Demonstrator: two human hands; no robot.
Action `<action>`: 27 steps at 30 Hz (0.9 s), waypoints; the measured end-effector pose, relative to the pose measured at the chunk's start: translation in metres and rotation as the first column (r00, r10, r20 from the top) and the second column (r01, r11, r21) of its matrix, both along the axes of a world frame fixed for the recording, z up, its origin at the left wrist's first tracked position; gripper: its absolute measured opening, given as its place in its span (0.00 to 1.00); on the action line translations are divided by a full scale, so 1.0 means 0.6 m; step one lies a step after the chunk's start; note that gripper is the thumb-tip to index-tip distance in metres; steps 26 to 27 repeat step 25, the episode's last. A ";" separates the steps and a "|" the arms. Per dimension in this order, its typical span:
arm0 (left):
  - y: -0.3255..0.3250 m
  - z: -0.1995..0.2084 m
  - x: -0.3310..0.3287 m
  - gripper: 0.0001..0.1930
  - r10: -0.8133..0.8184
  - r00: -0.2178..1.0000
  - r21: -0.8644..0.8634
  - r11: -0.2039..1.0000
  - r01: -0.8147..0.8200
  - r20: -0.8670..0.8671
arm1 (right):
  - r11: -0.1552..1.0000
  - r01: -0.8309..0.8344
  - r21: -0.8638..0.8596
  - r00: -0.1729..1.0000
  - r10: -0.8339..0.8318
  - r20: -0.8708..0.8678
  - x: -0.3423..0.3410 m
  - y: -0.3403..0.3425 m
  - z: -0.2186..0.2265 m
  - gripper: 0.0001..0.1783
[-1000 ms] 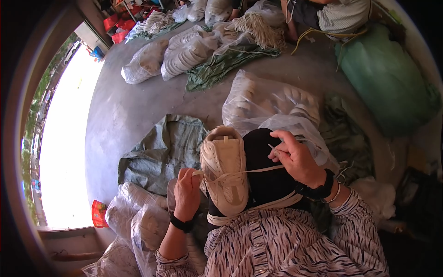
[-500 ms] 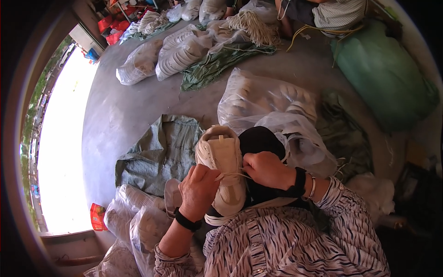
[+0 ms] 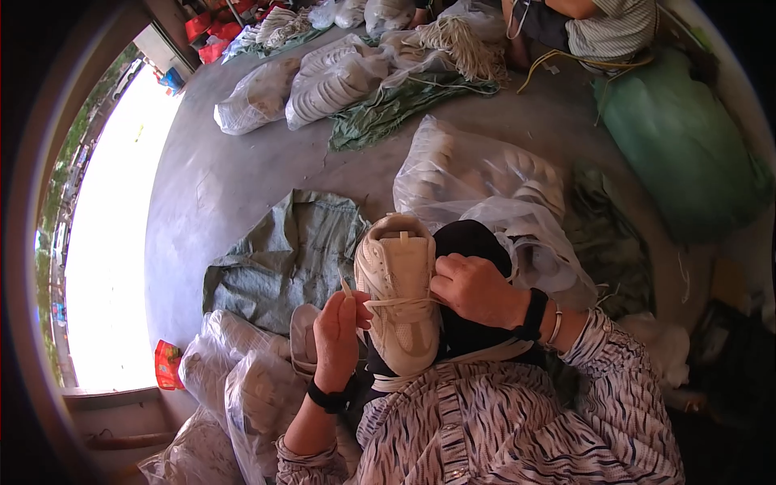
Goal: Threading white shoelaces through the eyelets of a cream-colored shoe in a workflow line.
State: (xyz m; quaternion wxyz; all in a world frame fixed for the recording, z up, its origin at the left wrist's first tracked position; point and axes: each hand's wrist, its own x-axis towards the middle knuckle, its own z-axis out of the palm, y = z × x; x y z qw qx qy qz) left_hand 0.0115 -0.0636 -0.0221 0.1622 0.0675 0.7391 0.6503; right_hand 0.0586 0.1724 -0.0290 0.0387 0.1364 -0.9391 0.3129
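Observation:
A cream sneaker (image 3: 402,263) rests on my lap, toe toward me and heel opening away. A pale flat shoelace (image 3: 404,302) crosses its front part from side to side. My left hand (image 3: 335,335), left of the shoe, is closed in a pinch on the lace, and a short end sticks up above the fingertips. At the shoe's right side, my right hand (image 3: 478,291) is closed with its fingers curled where the other side of the lace runs in. More pale laces (image 3: 461,357) lie across my lap beneath the toe.
Another pale shoe (image 3: 304,335) sits by my left wrist, near clear bags of shoes (image 3: 259,396). A grey-green woven sack (image 3: 283,250) lies ahead left. Beyond my knees is a large bag of shoes (image 3: 477,174). A stuffed green sack (image 3: 683,145) and another person (image 3: 606,32) are far right.
My left hand has moved a little away from the shoe, drawing the lace end left and up. The right hand stays by the shoe's side. The whole view has shifted slightly.

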 end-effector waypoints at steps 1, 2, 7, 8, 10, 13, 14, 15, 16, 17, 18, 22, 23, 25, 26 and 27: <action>0.006 0.002 0.001 0.13 0.005 1.000 0.000 1.000 -0.005 0.000 | 0.989 -0.079 0.125 0.981 0.099 -0.166 -0.003 0.006 0.011 0.04; 0.011 0.006 -0.001 0.08 -0.122 0.956 -0.140 0.986 0.087 -0.266 | 0.957 -0.132 0.258 0.925 0.213 -0.314 -0.006 0.008 0.018 0.04; 0.039 0.030 -0.003 0.05 -0.548 0.669 -0.653 0.747 0.122 -0.502 | 0.951 -0.222 0.218 0.913 0.281 -0.295 -0.016 0.011 0.021 0.04; 0.042 0.028 -0.005 0.05 -0.549 0.667 -0.653 0.748 0.121 -0.505 | 0.954 -0.252 0.160 0.922 0.287 -0.261 -0.020 0.009 0.020 0.04; 0.050 0.026 -0.007 0.04 -0.607 0.621 -0.730 0.679 0.079 -0.496 | 0.943 -0.231 0.241 0.921 0.292 -0.258 -0.026 0.003 0.022 0.04; 0.060 0.026 0.002 0.06 -0.523 0.731 -0.676 0.728 0.114 -0.439 | 0.915 -0.232 0.331 0.928 0.310 -0.207 -0.035 0.003 0.028 0.03; 0.056 0.023 0.001 0.06 -0.526 0.728 -0.677 0.727 0.116 -0.440 | 0.903 -0.259 0.342 0.931 0.328 -0.161 -0.038 0.004 0.030 0.03; 0.048 0.014 -0.002 0.08 -0.447 0.815 -0.652 0.749 0.117 -0.368 | 0.904 -0.254 0.343 0.932 0.324 -0.162 -0.039 0.005 0.028 0.03; 0.043 0.003 -0.007 0.10 -0.364 0.885 -0.625 0.773 0.113 -0.290 | 0.907 -0.277 0.318 0.952 0.303 -0.033 -0.041 0.008 0.026 0.04; 0.030 -0.014 -0.010 0.10 -0.363 0.886 -0.630 0.769 0.110 -0.289 | 0.910 -0.305 0.281 0.952 0.290 0.096 -0.045 0.003 0.028 0.04; 0.017 -0.036 -0.013 0.12 -0.278 0.936 -0.473 0.868 0.150 -0.214 | 0.911 -0.287 0.295 0.952 0.237 0.194 -0.054 -0.005 0.034 0.05; 0.020 -0.043 0.003 0.16 -0.226 0.962 -0.412 0.899 0.147 -0.150 | 0.895 -0.216 0.390 0.970 0.152 0.189 -0.046 -0.025 0.020 0.05; 0.022 -0.043 0.008 0.15 -0.249 0.951 -0.504 0.854 0.127 -0.181 | 0.893 -0.217 0.395 0.971 0.154 0.186 -0.044 -0.027 0.021 0.05; 0.023 -0.033 0.017 0.14 -0.246 0.897 -0.567 0.824 -0.007 -0.368 | 0.942 -0.156 0.299 0.980 0.110 0.165 -0.040 -0.027 0.026 0.07; 0.023 -0.033 0.017 0.14 -0.246 0.897 -0.567 0.824 -0.007 -0.368 | 0.942 -0.156 0.299 0.980 0.110 0.165 -0.040 -0.027 0.026 0.07; 0.023 -0.033 0.017 0.14 -0.246 0.897 -0.567 0.824 -0.007 -0.368 | 0.942 -0.156 0.299 0.980 0.110 0.165 -0.040 -0.027 0.026 0.07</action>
